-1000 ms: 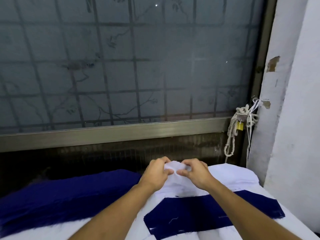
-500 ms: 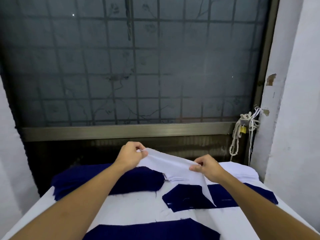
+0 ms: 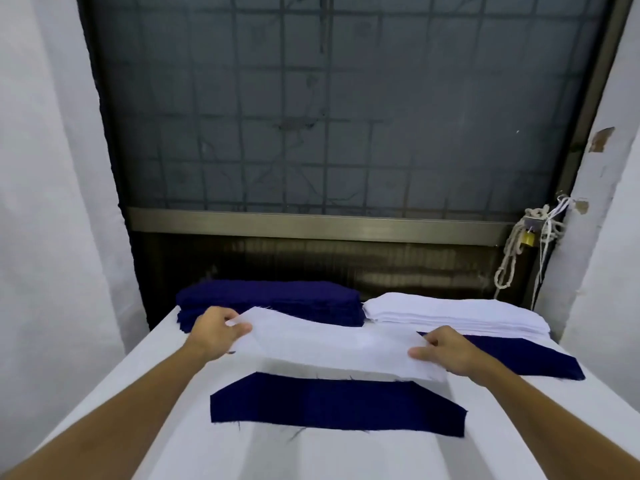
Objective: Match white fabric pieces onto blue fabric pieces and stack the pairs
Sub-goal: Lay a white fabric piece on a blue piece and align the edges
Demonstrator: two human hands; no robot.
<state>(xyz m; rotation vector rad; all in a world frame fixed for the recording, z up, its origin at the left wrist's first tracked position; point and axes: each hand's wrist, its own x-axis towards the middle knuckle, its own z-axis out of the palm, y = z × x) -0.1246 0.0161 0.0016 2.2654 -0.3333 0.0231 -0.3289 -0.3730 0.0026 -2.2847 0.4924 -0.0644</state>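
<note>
— What lies nearest on the worktop (image 3: pixel 311 455)?

— A single blue fabric piece (image 3: pixel 332 407), flat, long from left to right, with slanted ends and a few loose threads along its edges.

— And the white one?

— The white fabric piece (image 3: pixel 332 344) is stretched out just beyond it, held between both hands. Its near edge runs along the blue piece's far edge, and a shadow on the worktop shows between them, so it is lifted rather than laid down.

— How do the hands hold it?

— The left hand (image 3: pixel 213 332) pinches the left end, thumb and fingers (image 3: pixel 239 329) closed on the cloth. The right hand (image 3: pixel 446 351) grips the right end the same way, its fingers (image 3: pixel 420 353) curled over the edge.

— Anything to the right?

— A second blue piece (image 3: pixel 519 358) lies flat behind the right hand, reaching toward the worktop's right edge.

— Farther back?

— Two piles side by side: a blue stack (image 3: pixel 273 301) at far left and a white stack (image 3: pixel 450 315) at far right, almost touching. Behind them is a frosted window (image 3: pixel 346 116) with a grid of bars, and at its right frame hangs a knotted rope (image 3: pixel 512 261) with a small padlock (image 3: pixel 527 238).
</note>
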